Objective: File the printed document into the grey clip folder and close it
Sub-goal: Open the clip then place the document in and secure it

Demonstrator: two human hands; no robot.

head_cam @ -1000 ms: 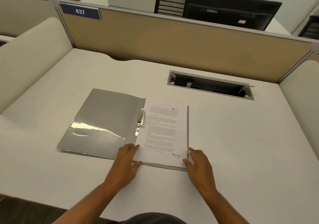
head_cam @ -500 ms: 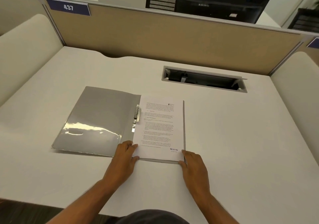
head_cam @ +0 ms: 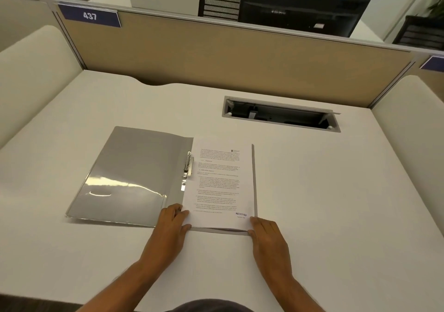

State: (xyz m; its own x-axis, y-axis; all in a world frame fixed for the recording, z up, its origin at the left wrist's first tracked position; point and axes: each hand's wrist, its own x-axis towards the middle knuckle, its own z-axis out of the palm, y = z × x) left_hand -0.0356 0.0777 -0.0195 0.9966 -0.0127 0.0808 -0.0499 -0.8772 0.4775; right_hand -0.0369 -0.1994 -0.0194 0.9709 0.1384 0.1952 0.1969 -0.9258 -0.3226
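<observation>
The grey clip folder (head_cam: 134,172) lies open on the white desk, its left cover flat with a clear pocket. A metal clip (head_cam: 188,167) sits along the spine. The printed document (head_cam: 219,186), stamped RECEIVED at its lower right, rests on the folder's right half, with its left edge beside the clip. My left hand (head_cam: 171,222) presses flat on the document's near left corner. My right hand (head_cam: 265,233) rests at the near right corner, fingertips on the paper's edge. Neither hand grips anything.
An open cable tray (head_cam: 281,114) is recessed in the desk behind the folder. A tan partition (head_cam: 240,61) with a sign reading 437 stands at the back, a dark monitor (head_cam: 302,9) beyond it. Cream side panels flank the white desk (head_cam: 336,203).
My hands have stayed at the document's near corners, and the paper has squared up on the folder's right half. The view has shifted slightly.
</observation>
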